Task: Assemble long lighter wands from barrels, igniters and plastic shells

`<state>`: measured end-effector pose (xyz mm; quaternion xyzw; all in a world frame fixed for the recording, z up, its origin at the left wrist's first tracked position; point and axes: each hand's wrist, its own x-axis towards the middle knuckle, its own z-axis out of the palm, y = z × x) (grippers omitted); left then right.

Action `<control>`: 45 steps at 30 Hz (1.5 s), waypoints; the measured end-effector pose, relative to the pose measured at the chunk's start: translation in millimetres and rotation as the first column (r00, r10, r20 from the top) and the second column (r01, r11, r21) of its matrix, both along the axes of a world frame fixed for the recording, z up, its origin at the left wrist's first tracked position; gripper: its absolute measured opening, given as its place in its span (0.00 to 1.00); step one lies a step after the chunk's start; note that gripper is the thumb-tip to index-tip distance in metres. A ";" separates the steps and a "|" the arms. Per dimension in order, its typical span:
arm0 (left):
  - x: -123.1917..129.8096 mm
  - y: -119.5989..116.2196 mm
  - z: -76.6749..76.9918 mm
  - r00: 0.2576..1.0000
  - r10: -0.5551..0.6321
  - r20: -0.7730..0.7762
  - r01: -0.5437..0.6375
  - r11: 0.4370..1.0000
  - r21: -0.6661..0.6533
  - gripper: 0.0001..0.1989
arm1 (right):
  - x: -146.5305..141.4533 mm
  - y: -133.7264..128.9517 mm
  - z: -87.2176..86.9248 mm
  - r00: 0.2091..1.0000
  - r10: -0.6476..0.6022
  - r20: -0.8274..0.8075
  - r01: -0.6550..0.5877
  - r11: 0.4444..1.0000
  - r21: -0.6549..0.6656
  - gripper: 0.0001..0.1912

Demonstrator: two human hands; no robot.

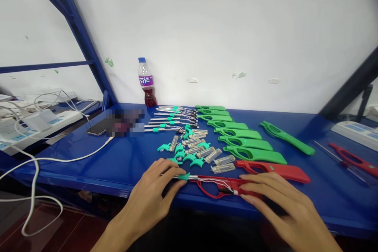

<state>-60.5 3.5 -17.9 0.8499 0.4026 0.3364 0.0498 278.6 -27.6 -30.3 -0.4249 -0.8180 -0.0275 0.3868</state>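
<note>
At the table's front edge lies an open red lighter shell (pixel 210 193), its inside facing up. My left hand (pixel 156 189) pinches a metal tube (pixel 193 177) with a teal clip at the shell's left end. White wires run from the tube to a black and white part (pixel 228 191) inside the shell. My right hand (pixel 276 201) rests its closed fingers on the shell's right end, thumb hidden. Just behind are a second red shell (pixel 283 171), clear fuel tanks (pixel 223 168) and teal triggers (pixel 197 161).
Several green shells (pixel 255 154) and wired metal tubes (pixel 165 119) lie farther back. A bottle (pixel 147 84) stands by the wall. On the left are a phone (pixel 99 126) and white cable (pixel 73 160); a screwdriver (pixel 348 165) and red shell piece (pixel 354 158) lie right.
</note>
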 end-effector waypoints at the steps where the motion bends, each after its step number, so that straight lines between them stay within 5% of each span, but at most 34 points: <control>1: 0.2 0.0 0.5 1.000 0.000 0.001 0.000 1.000 -0.010 0.07 | 0.0 0.2 -0.4 1.000 -0.002 0.000 0.002 1.000 -0.002 0.08; 11: -2.6 3.4 -0.9 0.999 -0.040 -0.012 0.040 0.998 -0.046 0.14 | 0.8 -0.9 -2.1 1.000 -0.005 0.011 0.005 1.000 -0.011 0.07; 45: -2.5 -1.9 13.6 0.996 -0.080 0.033 0.085 0.972 -0.218 0.10 | -2.1 -2.0 2.1 1.000 -0.004 -0.016 0.004 0.999 -0.046 0.06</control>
